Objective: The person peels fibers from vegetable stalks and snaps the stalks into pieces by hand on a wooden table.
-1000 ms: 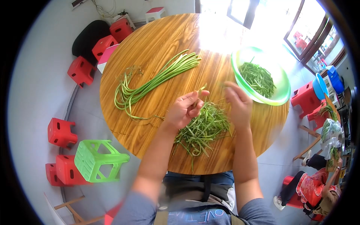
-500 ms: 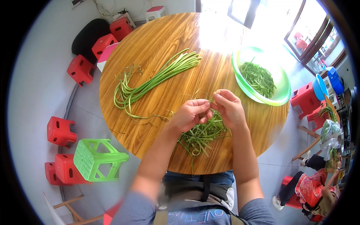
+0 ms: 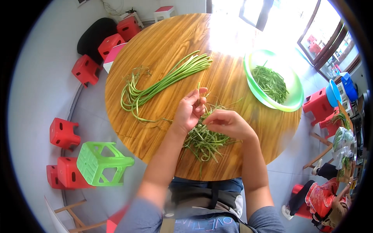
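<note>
My left hand (image 3: 189,110) is closed, pinching a short piece of green garlic scape (image 3: 199,86) that sticks up past the fingertips. Lower and to the right, my right hand (image 3: 230,123) has its fingers drawn together over a pile of green peelings and scraps (image 3: 206,144); whatever it may hold is hidden. Beyond my left hand lies a bundle of long garlic scapes (image 3: 167,83), its curly thin ends to the left. A light green plastic basin (image 3: 274,105) with cut green pieces (image 3: 269,82) stands at the table's right side.
The round wooden table (image 3: 155,46) has a bright glare at its far edge. Red stools (image 3: 64,134) and a green stool (image 3: 91,163) stand on the left. At the right, another person in a red apron (image 3: 320,198) sits by more greens (image 3: 344,136).
My hands have moved apart. The left is now more upright with the scape piece, while the right has dropped down toward me over the scraps.
</note>
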`<state>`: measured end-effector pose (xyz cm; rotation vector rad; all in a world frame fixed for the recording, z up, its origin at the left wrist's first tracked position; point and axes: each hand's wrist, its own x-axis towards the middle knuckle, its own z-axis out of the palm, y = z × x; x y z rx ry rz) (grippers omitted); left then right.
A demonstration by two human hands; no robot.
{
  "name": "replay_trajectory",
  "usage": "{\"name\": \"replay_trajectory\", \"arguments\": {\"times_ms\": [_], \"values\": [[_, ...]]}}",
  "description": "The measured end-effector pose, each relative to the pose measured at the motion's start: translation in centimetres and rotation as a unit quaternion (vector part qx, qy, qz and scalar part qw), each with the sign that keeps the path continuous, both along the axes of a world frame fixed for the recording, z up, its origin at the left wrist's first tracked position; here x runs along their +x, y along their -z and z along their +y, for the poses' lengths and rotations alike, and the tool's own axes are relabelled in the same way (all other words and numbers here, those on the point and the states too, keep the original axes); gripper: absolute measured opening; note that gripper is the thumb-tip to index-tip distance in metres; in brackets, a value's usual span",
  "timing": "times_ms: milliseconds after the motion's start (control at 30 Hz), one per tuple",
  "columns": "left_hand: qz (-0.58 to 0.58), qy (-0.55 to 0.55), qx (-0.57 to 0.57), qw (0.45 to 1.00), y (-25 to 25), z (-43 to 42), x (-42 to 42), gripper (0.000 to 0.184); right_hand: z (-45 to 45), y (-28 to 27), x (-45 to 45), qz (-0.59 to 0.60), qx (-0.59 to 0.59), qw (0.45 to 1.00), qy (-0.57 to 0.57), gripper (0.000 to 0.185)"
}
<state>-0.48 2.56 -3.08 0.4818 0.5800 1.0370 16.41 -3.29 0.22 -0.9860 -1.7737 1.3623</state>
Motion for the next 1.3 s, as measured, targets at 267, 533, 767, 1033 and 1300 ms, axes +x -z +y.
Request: {"name": "replay_trajectory", "arguments": {"times_ms": [267,533,767,1033,1300], "values": [[0.071,0.141,0.051,0.986,-1.2,-1.0,0.2,0.029,1.0,0.2,0.4,0.168,-0.08,0.945,0.27,0.02],[0.078,0.179,0.049,0.979,-1.1,-2.0,1.4,0.022,1.5,1.5,0.7,0.221,-0.104,0.923,0.297,0.018],[0.13,0.177,0.067,0.973,-0.8,-1.8,1.3,0.019,1.6,1.8,0.8,0.215,-0.098,0.92,0.311,0.015],[0.228,0.077,0.073,0.968,-0.2,-1.5,1.2,0.018,1.2,2.2,-1.7,-0.095,0.38,0.865,0.314,0.008],[0.209,0.083,0.069,0.972,0.0,-1.5,0.9,0.015,1.2,1.7,-1.8,-0.148,0.471,0.832,0.252,0.015]]}}
